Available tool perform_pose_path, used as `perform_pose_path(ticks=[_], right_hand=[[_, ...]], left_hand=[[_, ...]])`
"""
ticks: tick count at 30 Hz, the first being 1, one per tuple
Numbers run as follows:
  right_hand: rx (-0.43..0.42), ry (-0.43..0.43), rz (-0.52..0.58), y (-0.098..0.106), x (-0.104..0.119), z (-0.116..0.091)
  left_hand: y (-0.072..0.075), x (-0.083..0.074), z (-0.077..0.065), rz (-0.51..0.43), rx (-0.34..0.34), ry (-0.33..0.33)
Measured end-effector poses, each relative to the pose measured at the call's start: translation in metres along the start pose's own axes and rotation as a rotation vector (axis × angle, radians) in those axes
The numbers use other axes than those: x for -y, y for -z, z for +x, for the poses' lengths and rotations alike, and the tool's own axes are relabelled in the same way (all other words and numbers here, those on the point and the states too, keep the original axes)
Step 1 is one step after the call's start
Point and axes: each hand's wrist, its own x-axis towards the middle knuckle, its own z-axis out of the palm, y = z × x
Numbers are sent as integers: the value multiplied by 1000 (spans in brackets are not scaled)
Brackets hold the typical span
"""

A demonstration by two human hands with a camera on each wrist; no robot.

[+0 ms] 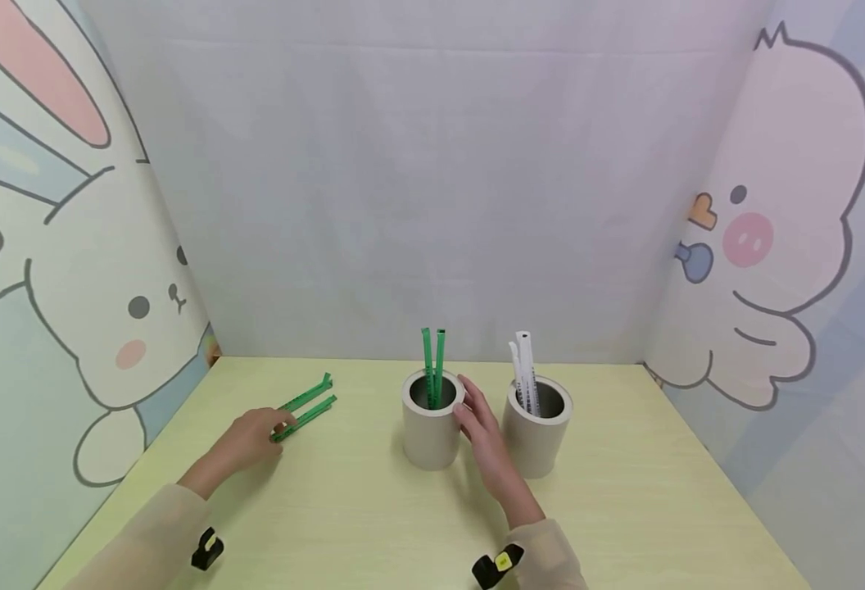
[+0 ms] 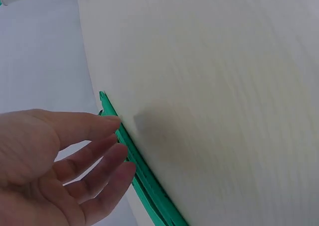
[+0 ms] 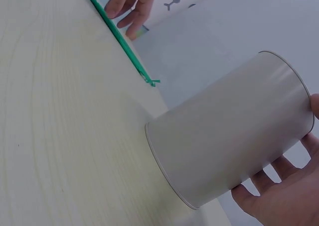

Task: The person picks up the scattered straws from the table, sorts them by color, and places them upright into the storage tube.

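Presently, we have our left hand at eight o'clock, relaxed with thumb and fingers apart, at two loose green sticks on the bench; we cannot tell whether it touches them. Our right hand holds the grey cup at six o'clock, upright green sticks inside, while the second cup stands at five o'clock, carrying white sticks.

upright green sticks, lower ends hidden in cup, left sleeve cut off
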Motion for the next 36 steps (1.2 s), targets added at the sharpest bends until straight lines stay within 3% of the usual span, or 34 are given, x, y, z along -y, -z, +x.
perform_pose_path(ticks=[6,14,22,36], right_hand=[[3,-1,4,0,0,0],[6,-6,10,0,1,-1],[6,-3,3,-1,1,0],[-1,3,18,-2,0,0]], left_hand=[[-2,4,-6,30,-9,-13],[-5,3,-6,62,-45,19],[-5,1,-4,56,-24,58],[-5,9,2,17,19,60]])
